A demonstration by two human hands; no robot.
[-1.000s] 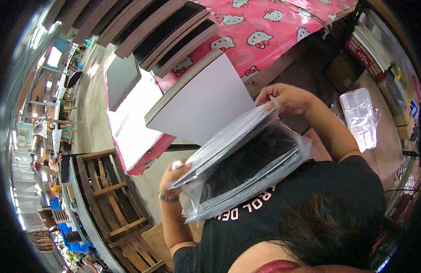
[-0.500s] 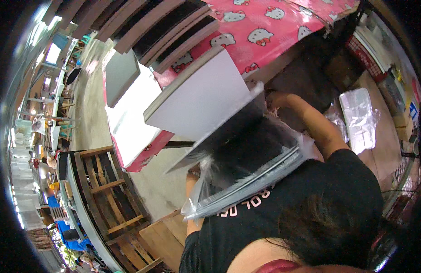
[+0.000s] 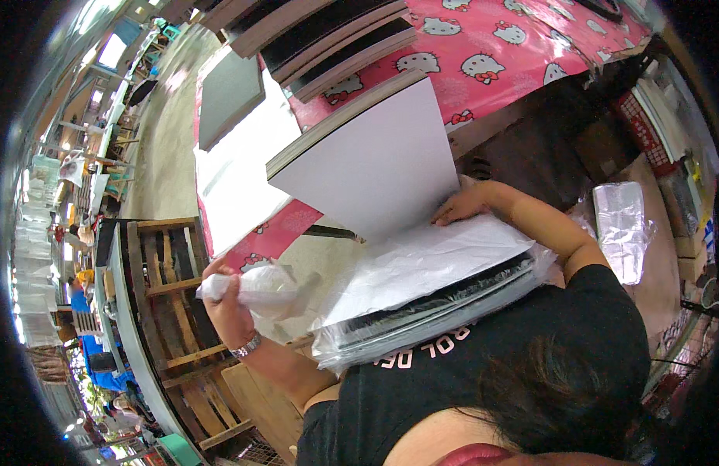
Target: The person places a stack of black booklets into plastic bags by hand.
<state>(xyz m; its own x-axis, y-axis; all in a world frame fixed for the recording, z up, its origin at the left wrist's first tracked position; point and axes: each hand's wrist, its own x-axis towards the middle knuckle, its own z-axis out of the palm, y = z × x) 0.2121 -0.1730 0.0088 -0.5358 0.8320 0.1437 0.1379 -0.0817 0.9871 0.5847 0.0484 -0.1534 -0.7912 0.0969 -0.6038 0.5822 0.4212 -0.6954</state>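
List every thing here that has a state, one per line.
Left hand: closed around a crumpled plastic bag.
Right hand: flat on the bagged stack.
Bagged stack: tilted against the chest, bag open.
White board: tilted off the pink table.

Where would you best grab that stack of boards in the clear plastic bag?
Probably at the two short ends of the bagged stack, one hand each. It is wide, flat and lying level, and the plastic looks slippery. The right hand already rests near its far edge; the left hand clutches crumpled plastic.
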